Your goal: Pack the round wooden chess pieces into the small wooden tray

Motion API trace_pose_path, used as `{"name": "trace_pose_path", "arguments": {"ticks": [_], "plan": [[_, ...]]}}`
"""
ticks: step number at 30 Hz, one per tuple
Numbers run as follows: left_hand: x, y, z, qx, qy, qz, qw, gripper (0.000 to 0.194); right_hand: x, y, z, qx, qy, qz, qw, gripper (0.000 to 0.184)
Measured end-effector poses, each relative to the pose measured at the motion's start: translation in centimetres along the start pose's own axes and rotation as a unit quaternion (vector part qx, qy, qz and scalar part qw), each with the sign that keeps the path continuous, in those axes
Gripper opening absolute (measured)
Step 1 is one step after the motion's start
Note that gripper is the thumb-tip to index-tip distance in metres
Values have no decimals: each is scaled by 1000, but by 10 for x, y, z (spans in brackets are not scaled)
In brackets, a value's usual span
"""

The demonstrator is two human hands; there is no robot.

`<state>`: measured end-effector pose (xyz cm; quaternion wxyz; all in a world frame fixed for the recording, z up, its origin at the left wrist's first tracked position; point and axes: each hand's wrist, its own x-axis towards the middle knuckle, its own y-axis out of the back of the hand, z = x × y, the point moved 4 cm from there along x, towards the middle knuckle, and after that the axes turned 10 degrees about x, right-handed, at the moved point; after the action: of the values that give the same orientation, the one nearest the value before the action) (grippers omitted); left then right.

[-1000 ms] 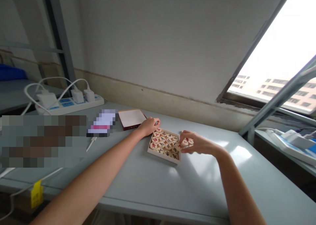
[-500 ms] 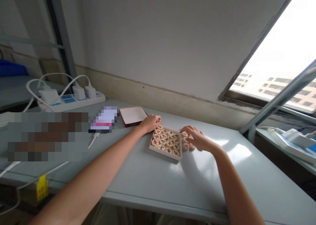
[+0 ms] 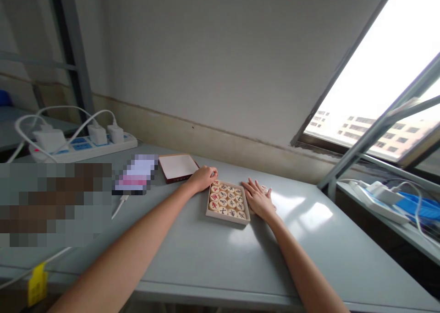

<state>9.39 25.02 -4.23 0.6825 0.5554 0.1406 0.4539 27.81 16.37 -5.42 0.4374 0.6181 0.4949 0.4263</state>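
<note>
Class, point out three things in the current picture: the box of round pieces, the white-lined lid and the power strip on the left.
Box of round pieces (image 3: 227, 218): head view, front wall.
White-lined lid (image 3: 178, 166): head view, inner face.
Power strip on the left (image 3: 103, 150): head view, front side.

Window (image 3: 374, 74) at upper right blown out, main light source; wall (image 3: 213, 52) dim grey, upper left darkest; glare patches on counter (image 3: 192, 258) right of centre, soft arm shadow lower right; wide-angle stretch toward edges, slight softness, pixelated blocks left of centre
</note>
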Motion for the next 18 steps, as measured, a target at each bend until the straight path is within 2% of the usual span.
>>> {"name": "trace_pose_path", "arguments": {"ticks": [5, 8, 14, 18], "plan": [[-2, 2, 2, 6, -2, -1, 1000, 27, 3, 3, 18, -22, 4, 7, 1000, 45], [-2, 2, 1, 16, 1, -5, 1000, 27, 4, 7, 41, -42, 12, 22, 999, 46], [-3, 4, 1, 10, 7, -7, 1000, 26, 0, 18, 97, -39, 3, 10, 999, 47], [-4, 5, 2, 12, 11, -12, 1000, 27, -3, 24, 117, -9, -19, 20, 1000, 46]]}}
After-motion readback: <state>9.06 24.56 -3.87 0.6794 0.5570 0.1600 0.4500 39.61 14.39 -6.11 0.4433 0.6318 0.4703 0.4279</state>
